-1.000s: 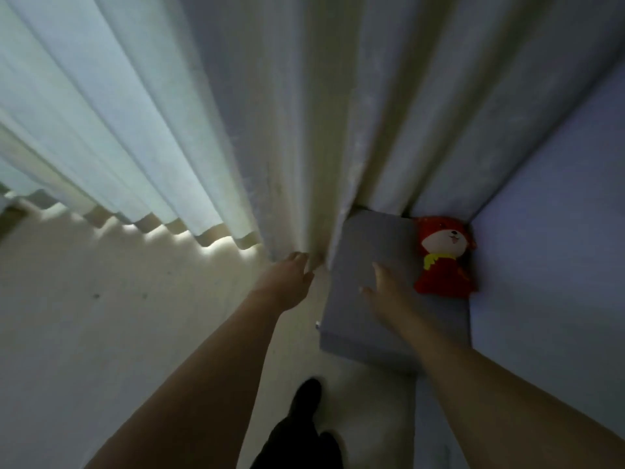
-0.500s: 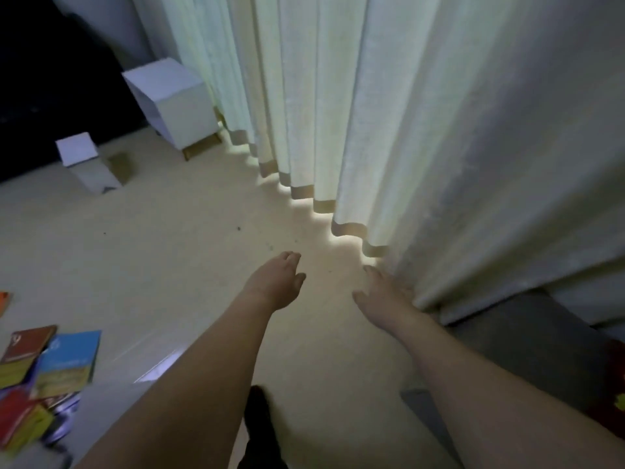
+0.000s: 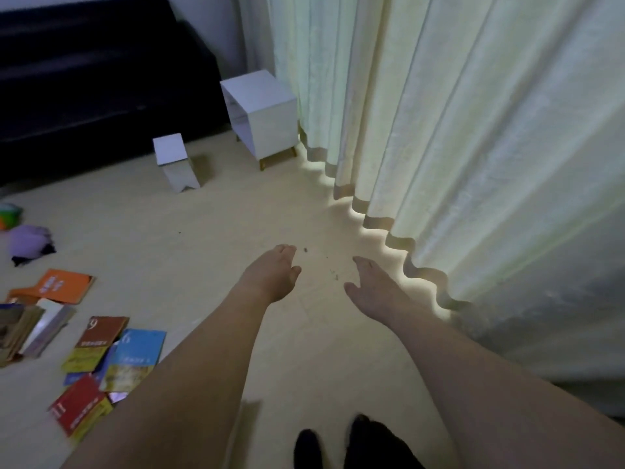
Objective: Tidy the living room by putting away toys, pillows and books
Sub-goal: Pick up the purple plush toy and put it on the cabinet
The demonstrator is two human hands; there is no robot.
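Floor (image 3: pixel 209 252): scattered books (image 3: pixel 111 353), stool (image 3: pixel 176 162), curtain (image 3: pixel 473 147).

I see a pale cream curtain (image 3: pixel 456 147) with a tan hem, a beige floor (image 3: pixel 209 238), a white cabinet (image 3: pixel 267 113), a black sofa (image 3: pixel 94 79), and orange (image 3: pixel 62 286), blue (image 3: pixel 138 350) and red books (image 3: pixel 79 407).

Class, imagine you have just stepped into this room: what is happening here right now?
A person stands on a pale floor beside a long cream curtain, both arms stretched forward. The left hand and right hand are open and hold nothing. Books lie scattered on the floor to the left, not yet picked up, with an orange book and a purple soft thing further back. A white side table stands by the curtain.
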